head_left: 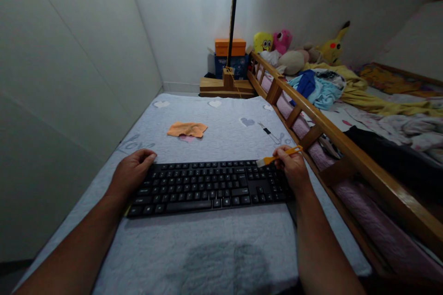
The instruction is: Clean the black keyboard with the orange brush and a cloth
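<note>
A black keyboard (200, 186) lies flat across the light-blue quilted cover, its space bar on the side closest to me. My left hand (133, 168) grips its upper left corner, thumb along the back edge. In my right hand (291, 166) is a small yellow brush (273, 160), pinched between thumb and fingers. The brush's pale bristles touch or hover just over the keys at the top right; I cannot tell which. Beyond the keyboard lie a crumpled orange cloth (188, 129) and a wire keycap puller (267, 131) with a black grip.
A wooden bed rail (304, 101) runs along the right side, with clothes (318, 90) and plush toys (284, 41) behind it. At the far end, an orange box (230, 47) sits on a blue box beside a black pole (233, 14) on a wooden base. A pale panel (69, 64) rises on the left.
</note>
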Tool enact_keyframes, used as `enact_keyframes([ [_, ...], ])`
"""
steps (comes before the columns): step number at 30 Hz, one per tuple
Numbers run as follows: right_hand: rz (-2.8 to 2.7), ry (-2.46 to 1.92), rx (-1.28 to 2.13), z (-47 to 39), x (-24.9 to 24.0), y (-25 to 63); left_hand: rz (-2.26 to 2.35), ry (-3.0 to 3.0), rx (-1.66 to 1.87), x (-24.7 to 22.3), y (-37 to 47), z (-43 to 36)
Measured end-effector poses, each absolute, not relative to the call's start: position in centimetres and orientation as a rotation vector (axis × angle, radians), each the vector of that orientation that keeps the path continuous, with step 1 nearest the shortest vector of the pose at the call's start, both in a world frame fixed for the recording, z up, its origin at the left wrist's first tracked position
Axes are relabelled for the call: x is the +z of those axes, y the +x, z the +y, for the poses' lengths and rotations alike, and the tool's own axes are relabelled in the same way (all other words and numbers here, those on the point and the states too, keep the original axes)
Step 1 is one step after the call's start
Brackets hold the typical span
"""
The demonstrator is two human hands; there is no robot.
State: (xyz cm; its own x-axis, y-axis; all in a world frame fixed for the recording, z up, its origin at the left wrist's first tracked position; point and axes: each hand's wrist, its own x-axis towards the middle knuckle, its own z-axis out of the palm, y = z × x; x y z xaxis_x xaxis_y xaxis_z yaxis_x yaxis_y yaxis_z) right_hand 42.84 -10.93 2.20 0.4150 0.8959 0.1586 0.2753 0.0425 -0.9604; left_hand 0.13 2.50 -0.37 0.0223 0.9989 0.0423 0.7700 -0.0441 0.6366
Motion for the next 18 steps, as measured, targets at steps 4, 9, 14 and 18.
enact_keyframes([
  [4,-1.1,-1.502,0.66,-10.95,2.12,42.8,1.794,1.863,0.695,-0.29,0.22,2.49],
  [9,-1.105,-1.512,0.657,-10.97,2.07,42.78,1.79,1.873,0.766,-0.53,0.26,2.54],
  [14,-1.091,-1.499,0.66,-10.96,2.06,42.76,1.779,1.86,0.768,-0.67,0.17,2.55],
  [18,-1.076,-1.497,0.658,-11.0,2.1,42.7,1.769,1.865,0.765,-0.68,0.17,2.54],
])
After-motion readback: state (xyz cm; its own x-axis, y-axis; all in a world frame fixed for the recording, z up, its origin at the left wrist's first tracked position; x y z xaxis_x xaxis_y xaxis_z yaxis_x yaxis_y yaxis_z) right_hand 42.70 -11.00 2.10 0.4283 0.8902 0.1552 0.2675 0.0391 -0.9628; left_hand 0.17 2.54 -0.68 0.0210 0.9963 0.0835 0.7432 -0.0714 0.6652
